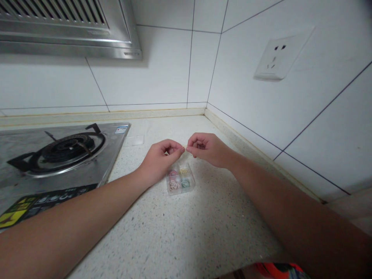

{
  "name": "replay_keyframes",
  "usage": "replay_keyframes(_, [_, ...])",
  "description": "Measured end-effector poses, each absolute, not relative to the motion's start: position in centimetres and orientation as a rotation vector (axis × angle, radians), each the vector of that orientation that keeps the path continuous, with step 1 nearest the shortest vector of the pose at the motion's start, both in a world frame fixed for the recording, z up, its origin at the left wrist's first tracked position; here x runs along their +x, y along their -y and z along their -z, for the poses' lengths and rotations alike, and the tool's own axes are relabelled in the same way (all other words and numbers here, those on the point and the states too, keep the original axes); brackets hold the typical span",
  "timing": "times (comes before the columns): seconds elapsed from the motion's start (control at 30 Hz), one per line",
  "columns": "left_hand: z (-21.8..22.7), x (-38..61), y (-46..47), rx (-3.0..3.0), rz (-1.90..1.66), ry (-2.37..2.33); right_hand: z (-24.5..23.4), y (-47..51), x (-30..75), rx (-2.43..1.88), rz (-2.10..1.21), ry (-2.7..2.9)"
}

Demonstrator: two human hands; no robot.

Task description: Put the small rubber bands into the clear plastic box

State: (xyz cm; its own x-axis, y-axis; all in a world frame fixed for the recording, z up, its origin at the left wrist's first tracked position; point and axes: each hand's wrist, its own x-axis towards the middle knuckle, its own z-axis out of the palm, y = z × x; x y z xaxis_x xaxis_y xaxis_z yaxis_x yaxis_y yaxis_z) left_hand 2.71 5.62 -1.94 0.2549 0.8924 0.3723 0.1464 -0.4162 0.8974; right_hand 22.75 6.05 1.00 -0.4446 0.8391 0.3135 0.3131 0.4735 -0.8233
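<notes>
A clear plastic box (180, 186) with compartments lies on the speckled countertop (162, 236). Small loop-shaped pieces sit in it by colour: reddish pink, pale pink, yellow and green. Just beyond the box, my left hand (165, 153) pinches a tiny pale yellow piece (185, 148) between thumb and forefinger. The other side of that piece meets the pinched fingertips of my right hand (207, 148). Its exact kind is too small to make out, and the fingertips cover most of it. Both hands are raised slightly above the counter, nearly touching.
To the left is a gas stove (69, 149) with a black burner. A flat transparent lid (135, 140) lies beside it. Overhead hangs a metal range hood (69, 42). White tiled walls meet at the back corner, with a socket (274, 58) on the right wall.
</notes>
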Motion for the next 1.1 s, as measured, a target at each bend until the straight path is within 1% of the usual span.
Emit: replay_keyframes(1.1, [1.9,2.57,-5.56,1.755,-1.203,-0.975,-1.11,-6.06,22.82,-0.953,-0.916,1.991])
